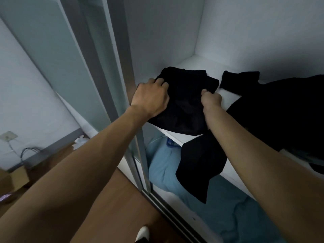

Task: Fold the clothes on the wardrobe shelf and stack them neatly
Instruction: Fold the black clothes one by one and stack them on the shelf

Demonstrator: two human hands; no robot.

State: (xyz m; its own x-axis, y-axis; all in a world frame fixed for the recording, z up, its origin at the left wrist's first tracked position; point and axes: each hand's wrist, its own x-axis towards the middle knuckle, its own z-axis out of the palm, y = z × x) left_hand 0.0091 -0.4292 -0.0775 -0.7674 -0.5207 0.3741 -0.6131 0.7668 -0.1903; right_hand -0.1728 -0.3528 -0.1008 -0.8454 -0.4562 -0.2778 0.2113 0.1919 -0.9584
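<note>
Your left hand: fingers curled over the left edge of the folded black garment. Your right hand: gripping its right side. Garment location: left end of the white wardrobe shelf. Second black garment: unfolded, just beside it on the right.

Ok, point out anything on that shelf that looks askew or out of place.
A black cloth flap hangs off the front edge of the shelf instead of lying on it. Right of it, a black garment sprawls unfolded.
</note>
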